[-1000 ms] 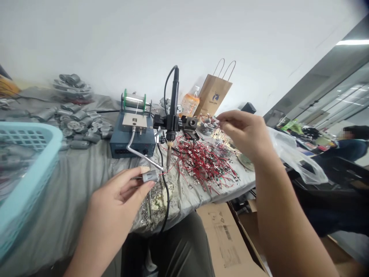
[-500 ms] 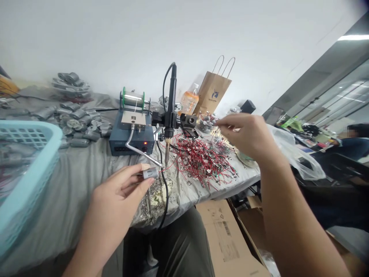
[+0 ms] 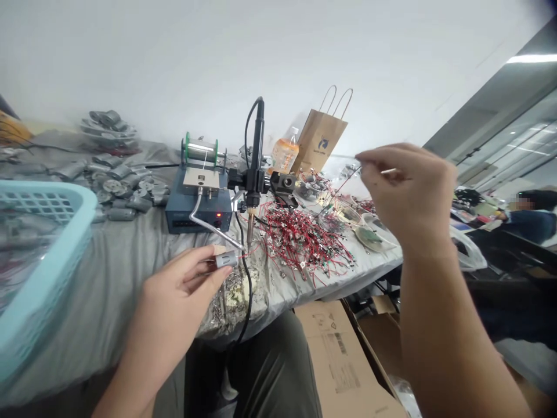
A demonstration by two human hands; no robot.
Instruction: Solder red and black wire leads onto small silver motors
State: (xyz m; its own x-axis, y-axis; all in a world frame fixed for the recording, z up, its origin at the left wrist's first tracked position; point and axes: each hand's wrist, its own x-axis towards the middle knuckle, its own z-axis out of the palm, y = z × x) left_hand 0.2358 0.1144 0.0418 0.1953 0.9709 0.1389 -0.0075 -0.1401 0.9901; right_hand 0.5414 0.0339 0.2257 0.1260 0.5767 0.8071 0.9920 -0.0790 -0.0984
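My left hand [image 3: 180, 293] is closed around a small grey cylindrical motor [image 3: 227, 259], its end close to the tip of the upright soldering iron [image 3: 251, 229]. A thin red wire shows at that end. The bent metal solder feed tube [image 3: 215, 228] also ends there. Raised on the right, my right hand [image 3: 402, 186] is pinched on a thin dark wire [image 3: 342, 188] that slants down toward the wire pile. A short pale piece shows at its fingers; what it belongs to is unclear. Below and left of this hand lies a heap of red and black wires [image 3: 307, 241] with small metal parts.
The blue soldering unit [image 3: 198, 206] carries a solder spool [image 3: 202, 152]. Grey motors [image 3: 117, 186] are heaped at the left, beside a light-blue basket [image 3: 80, 203]. Behind stand a bottle [image 3: 285, 154] and a paper bag [image 3: 322, 142]. A black cable [image 3: 249, 296] hangs over the table edge.
My right hand has moved up and to the right, away from the wires, with a dark wire now stretching below its fingers. My left hand and the motor have barely moved.
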